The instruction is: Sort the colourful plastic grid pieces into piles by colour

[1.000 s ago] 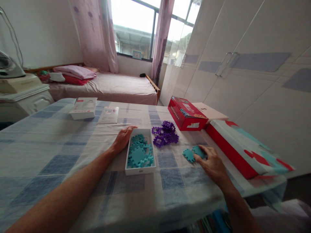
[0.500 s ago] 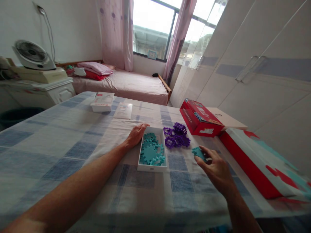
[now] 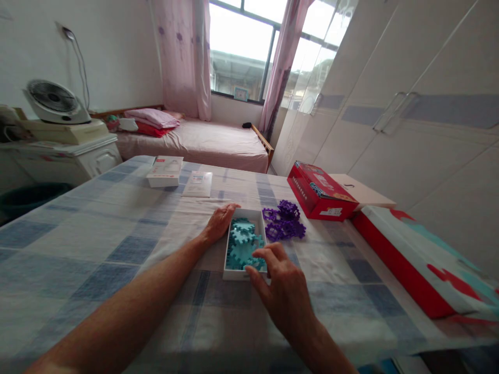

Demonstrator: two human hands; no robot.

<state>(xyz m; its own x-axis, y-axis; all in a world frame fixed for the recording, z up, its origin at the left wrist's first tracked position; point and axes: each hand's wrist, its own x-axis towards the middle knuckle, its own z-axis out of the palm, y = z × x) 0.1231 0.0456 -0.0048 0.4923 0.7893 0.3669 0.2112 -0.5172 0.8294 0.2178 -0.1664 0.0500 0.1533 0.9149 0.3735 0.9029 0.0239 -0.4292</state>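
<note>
A shallow white box [image 3: 235,275] stands on the table with several teal notched plastic puzzle pieces [image 3: 242,252] lying in it. My left hand [image 3: 221,222] grips the box's far left corner, its fingers reaching round to the far edge. Over the near right part of the box hovers my right hand [image 3: 281,283], thumb and index finger apart with nothing between them. It hides part of the box's right wall and some pieces. Just right of the box is a heap of purple notched plastic pieces [image 3: 286,223], some joined together.
A red box [image 3: 322,195] stands at the back right, beside a long red and white box [image 3: 424,259]. Farther back on the left are a small white carton [image 3: 166,171] and a flat white packet [image 3: 197,184]. A checked cloth [image 3: 152,218] covers the table.
My right hand has moved left from beside the purple heap to over the white box. The teal piece it held is let go, and a piece now lies on top inside the box.
</note>
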